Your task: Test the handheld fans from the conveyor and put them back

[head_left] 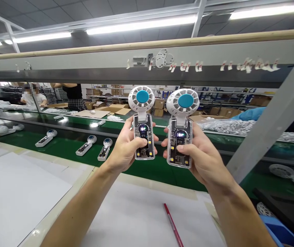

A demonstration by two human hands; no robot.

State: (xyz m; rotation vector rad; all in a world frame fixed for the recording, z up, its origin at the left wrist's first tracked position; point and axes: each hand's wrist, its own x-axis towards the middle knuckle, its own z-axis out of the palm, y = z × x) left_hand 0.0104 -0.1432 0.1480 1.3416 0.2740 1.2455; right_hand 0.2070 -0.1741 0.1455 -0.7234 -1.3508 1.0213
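My left hand (126,145) is closed around a handheld fan (143,120), its thumb on the front of the clear handle. The fan is upright, with a white round head, a blue centre and a dark circuit board showing inside. A second handheld fan (180,128) of the same look is gripped upright in my right hand (203,151), thumb pressed on its front. Small lit displays glow on both boards. The two fans are held side by side, apart from each other, above the green conveyor belt (159,175).
Several more fans (84,145) lie on the belt at left. A red pen (172,224) rests on white paper (126,212) in front of me. A slanted metal post (267,120) stands at right, and a shelf beam (97,65) crosses above. People (33,97) are at the far left.
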